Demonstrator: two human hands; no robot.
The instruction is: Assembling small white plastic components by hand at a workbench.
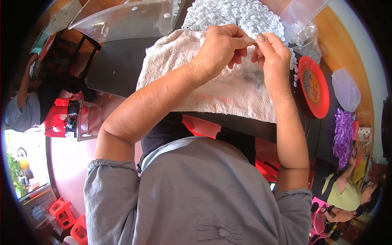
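Observation:
Both my hands meet above a pale towel [171,61] spread over the dark table. The thumb and fingers of my left hand [224,47] are pinched together, and whatever they hold is too small to make out. Close against it, my right hand [273,55] is pinched the same way, its thumb and forefinger tips almost touching the left ones. Just beyond the hands lies a large heap of small white plastic pieces [232,14]. Some small dark metal bits [255,76] rest on the towel under the hands.
A red plate [320,87] with small metal pieces stands to the right, beside a clear plastic bag [346,89] and a purple bundle [344,136]. A clear plastic bin [134,20] is at the far left. Other people sit at both sides; red stools [63,212] stand lower left.

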